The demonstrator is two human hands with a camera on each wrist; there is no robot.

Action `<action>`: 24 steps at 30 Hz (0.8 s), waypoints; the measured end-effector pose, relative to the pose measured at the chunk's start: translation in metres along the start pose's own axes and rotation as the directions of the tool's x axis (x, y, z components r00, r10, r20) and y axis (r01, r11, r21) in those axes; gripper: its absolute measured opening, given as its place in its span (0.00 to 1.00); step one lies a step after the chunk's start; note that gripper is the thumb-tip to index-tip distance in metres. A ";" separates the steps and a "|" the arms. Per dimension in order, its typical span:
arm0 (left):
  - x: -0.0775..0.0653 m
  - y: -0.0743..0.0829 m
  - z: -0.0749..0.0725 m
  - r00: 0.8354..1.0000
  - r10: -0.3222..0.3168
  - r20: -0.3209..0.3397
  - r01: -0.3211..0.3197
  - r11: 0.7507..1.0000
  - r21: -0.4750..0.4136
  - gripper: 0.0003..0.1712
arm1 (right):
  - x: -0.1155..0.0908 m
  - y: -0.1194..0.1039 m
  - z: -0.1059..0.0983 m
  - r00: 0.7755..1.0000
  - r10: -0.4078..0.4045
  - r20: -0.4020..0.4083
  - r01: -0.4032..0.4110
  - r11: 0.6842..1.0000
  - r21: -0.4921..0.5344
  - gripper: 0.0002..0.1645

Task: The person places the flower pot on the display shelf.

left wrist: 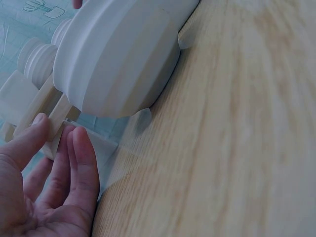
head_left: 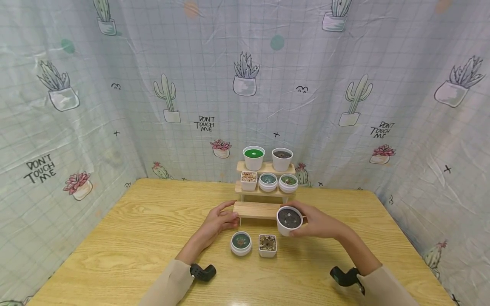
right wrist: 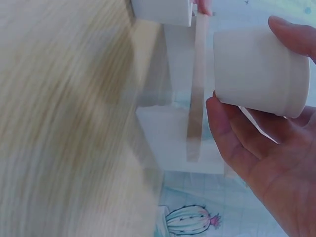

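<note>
My right hand grips a round white plant pot with a dark, soil-like top. In the right wrist view the pot sits between thumb and fingers, just above the lowest wooden step. My left hand pinches the left end of that bottom step of a three-tier display stand; the left wrist view shows the thumb on one side and fingers on the other. In front, on the table, stand a round ridged pot with a green top and a square pebble-filled pot.
On the middle tier stand a square pot and two round pots. The top tier holds a green-topped pot and a dark-topped pot. A printed curtain hangs behind the wooden table.
</note>
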State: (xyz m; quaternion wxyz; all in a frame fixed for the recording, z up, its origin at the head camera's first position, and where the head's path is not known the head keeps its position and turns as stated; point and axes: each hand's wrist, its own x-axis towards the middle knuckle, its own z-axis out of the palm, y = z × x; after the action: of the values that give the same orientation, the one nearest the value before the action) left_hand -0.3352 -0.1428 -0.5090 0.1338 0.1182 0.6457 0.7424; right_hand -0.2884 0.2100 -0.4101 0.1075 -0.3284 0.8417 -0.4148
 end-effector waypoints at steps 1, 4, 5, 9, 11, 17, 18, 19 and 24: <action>0.000 0.000 0.000 1.000 0.000 0.000 0.000 1.000 0.000 0.36 | 0.002 -0.001 0.000 1.000 0.006 -0.004 -0.006 1.000 0.012 0.46; 0.000 -0.001 -0.001 1.000 0.007 0.006 -0.007 1.000 0.005 0.38 | 0.009 -0.005 0.000 1.000 0.023 -0.020 -0.022 0.999 0.041 0.47; 0.000 -0.001 -0.001 1.000 0.007 0.006 -0.007 1.000 0.005 0.37 | 0.011 -0.005 0.000 0.999 0.028 -0.027 -0.027 0.998 0.048 0.47; 0.000 0.000 -0.001 1.000 0.001 -0.004 -0.001 1.000 0.004 0.36 | 0.019 -0.009 0.000 0.997 0.053 -0.060 -0.050 0.997 0.051 0.46; 0.000 0.001 -0.001 1.000 -0.004 -0.002 0.004 1.000 0.004 0.37 | 0.023 -0.010 0.000 0.995 0.059 -0.077 -0.056 0.997 0.047 0.46; 0.000 0.002 0.000 1.000 -0.009 0.001 0.009 1.000 0.005 0.37 | 0.034 -0.017 0.003 0.993 0.044 -0.111 -0.040 0.998 0.041 0.45; 0.000 0.002 0.000 1.000 -0.009 0.001 0.009 1.000 0.004 0.37 | 0.036 -0.018 0.004 0.993 0.042 -0.114 -0.037 0.998 0.044 0.45; 0.000 0.002 0.000 1.000 -0.009 0.001 0.009 1.000 0.003 0.37 | 0.038 -0.019 0.004 0.992 0.037 -0.117 -0.032 0.998 0.047 0.45; 0.000 0.002 0.000 1.000 0.000 0.007 0.000 1.000 -0.004 0.38 | 0.047 -0.022 0.008 0.992 0.023 -0.126 -0.017 0.999 0.048 0.46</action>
State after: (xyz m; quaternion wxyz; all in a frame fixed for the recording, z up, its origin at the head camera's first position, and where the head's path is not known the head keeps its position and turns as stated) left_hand -0.3357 -0.1431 -0.5070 0.1366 0.1205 0.6436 0.7434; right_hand -0.3106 0.1647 -0.3938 0.0656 -0.2903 0.8402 -0.4533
